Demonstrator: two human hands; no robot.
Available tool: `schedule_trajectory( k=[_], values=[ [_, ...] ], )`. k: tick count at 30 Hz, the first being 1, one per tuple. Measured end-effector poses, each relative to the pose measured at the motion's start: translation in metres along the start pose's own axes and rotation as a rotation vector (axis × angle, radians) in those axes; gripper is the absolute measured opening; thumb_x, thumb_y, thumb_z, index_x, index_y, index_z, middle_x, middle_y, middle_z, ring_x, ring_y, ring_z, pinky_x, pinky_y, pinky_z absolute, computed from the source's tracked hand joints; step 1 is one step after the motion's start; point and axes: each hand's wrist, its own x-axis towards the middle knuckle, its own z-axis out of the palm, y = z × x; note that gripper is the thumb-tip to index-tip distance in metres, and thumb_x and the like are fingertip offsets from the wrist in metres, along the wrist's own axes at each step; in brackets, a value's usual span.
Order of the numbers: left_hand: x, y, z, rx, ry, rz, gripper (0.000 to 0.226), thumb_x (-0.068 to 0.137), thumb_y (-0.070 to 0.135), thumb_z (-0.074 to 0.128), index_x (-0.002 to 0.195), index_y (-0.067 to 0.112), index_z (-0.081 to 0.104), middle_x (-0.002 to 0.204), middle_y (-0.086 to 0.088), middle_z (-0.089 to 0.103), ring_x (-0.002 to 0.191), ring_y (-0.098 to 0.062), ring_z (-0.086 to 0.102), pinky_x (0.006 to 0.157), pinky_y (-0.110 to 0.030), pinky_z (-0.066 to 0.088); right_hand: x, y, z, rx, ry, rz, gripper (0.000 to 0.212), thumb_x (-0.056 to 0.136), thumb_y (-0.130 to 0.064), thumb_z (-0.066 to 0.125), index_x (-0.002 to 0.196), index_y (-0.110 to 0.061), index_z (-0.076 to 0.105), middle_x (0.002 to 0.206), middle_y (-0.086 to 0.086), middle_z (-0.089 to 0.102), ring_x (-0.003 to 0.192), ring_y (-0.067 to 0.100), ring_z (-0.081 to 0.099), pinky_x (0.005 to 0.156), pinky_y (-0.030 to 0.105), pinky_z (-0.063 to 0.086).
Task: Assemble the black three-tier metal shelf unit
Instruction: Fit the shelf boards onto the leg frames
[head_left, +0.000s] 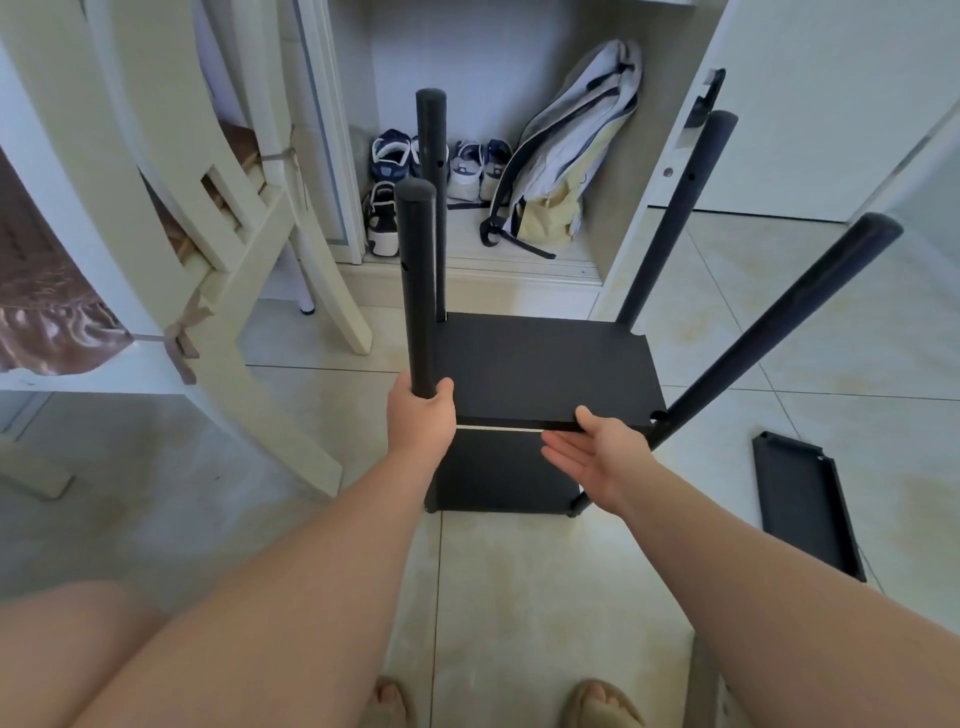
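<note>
Fingers (445, 389) of the left hand (422, 415) grip the near-left post (415, 280); the right hand (592, 449) lies open, palm up, just under the front edge of the middle shelf (545, 374), which runs left to right. A loose shelf panel (808, 512) lies on the tiled floor (571, 597), nearer the right hand.

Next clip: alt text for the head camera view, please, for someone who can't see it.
A person's left hand grips the near left post of a half-built black shelf unit, while the open right hand meets the front edge of its upper shelf. A lower shelf is fitted beneath, and a third shelf lies loose on the tiled floor at right.
</note>
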Motion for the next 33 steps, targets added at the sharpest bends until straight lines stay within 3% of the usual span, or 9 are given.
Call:
schedule_trajectory(
  k=[6,9,13,16,20,24,26,30,33],
  values=[
    [-0.006,0.002,0.004,-0.025,0.014,0.003,0.016,0.098,0.025,0.059,0.110,0.020,0.050,0.105,-0.003,0.058,0.096,-0.021,0.060,0.068,-0.022,0.046,0.000,-0.002,-0.004,-0.029,0.003,0.013,0.032,0.104,-0.016,0.055,0.133,0.000,0.053,0.110,0.022,0.070,0.099,0.033,0.071,0.079,0.043,0.058],
    [-0.010,0.004,0.007,-0.018,0.019,0.000,0.017,0.099,0.025,0.059,0.113,0.018,0.052,0.110,-0.005,0.060,0.099,-0.022,0.062,0.082,-0.031,0.053,-0.003,-0.008,-0.006,-0.126,0.015,0.020,0.036,0.104,-0.022,0.056,0.133,-0.001,0.052,0.110,0.020,0.070,0.097,0.032,0.071,0.077,0.043,0.059],
    [-0.009,0.022,0.012,-0.017,0.033,0.027,0.023,0.099,0.020,0.057,0.120,0.012,0.056,0.114,-0.007,0.063,0.097,-0.022,0.060,0.084,-0.032,0.051,-0.015,-0.027,-0.011,-0.370,0.042,0.015,0.035,0.104,-0.035,0.055,0.121,-0.004,0.052,0.102,0.017,0.070,0.091,0.029,0.071,0.080,0.044,0.058],
    [-0.005,0.043,0.015,0.014,0.050,0.064,0.024,0.099,0.016,0.056,0.122,0.011,0.056,0.115,-0.007,0.062,0.098,-0.023,0.061,0.086,-0.034,0.052,-0.028,-0.049,-0.013,-0.712,0.060,-0.096,0.039,0.103,-0.040,0.050,0.118,-0.004,0.054,0.100,0.012,0.071,0.090,0.027,0.071,0.083,0.043,0.059],
    [0.000,0.074,0.026,0.110,0.051,0.125,0.021,0.097,0.012,0.056,0.118,0.010,0.057,0.109,-0.008,0.064,0.087,-0.024,0.060,0.076,-0.035,0.054,-0.055,-0.084,-0.010,-1.069,0.091,-0.509,0.039,0.103,-0.038,0.049,0.126,-0.008,0.060,0.110,0.004,0.069,0.101,0.023,0.066,0.093,0.041,0.056],
    [-0.001,0.105,0.042,0.253,0.025,0.232,0.022,0.093,0.009,0.055,0.115,0.009,0.059,0.098,-0.007,0.063,0.088,-0.029,0.061,0.080,-0.040,0.056,-0.087,-0.121,-0.014,-1.088,0.096,-0.971,0.038,0.104,-0.032,0.051,0.140,-0.022,0.053,0.120,-0.009,0.063,0.103,0.010,0.057,0.088,0.025,0.044],
    [-0.004,0.116,0.051,0.331,0.003,0.291,0.024,0.091,0.011,0.056,0.115,0.010,0.059,0.101,-0.009,0.065,0.095,-0.032,0.063,0.086,-0.045,0.056,-0.091,-0.133,-0.019,-1.133,0.112,-1.202,0.039,0.103,-0.027,0.053,0.142,-0.022,0.051,0.129,-0.009,0.059,0.111,0.009,0.050,0.095,0.024,0.038],
    [-0.012,0.128,0.072,0.557,-0.019,0.433,0.034,0.089,0.014,0.061,0.122,0.009,0.054,0.111,-0.012,0.064,0.103,-0.032,0.062,0.089,-0.048,0.054,-0.084,-0.151,-0.028,-1.228,0.261,-1.690,0.046,0.093,-0.017,0.059,0.139,-0.014,0.055,0.138,0.005,0.056,0.134,0.026,0.042,0.111,0.046,0.038],
    [-0.018,0.124,0.090,0.754,-0.028,0.529,0.036,0.092,0.019,0.063,0.124,0.009,0.053,0.113,-0.012,0.063,0.105,-0.030,0.061,0.089,-0.042,0.052,-0.071,-0.155,-0.037,-1.390,0.417,-1.761,0.059,0.085,-0.011,0.069,0.142,-0.014,0.054,0.149,0.010,0.049,0.144,0.037,0.034,0.118,0.053,0.025]
  ],
)
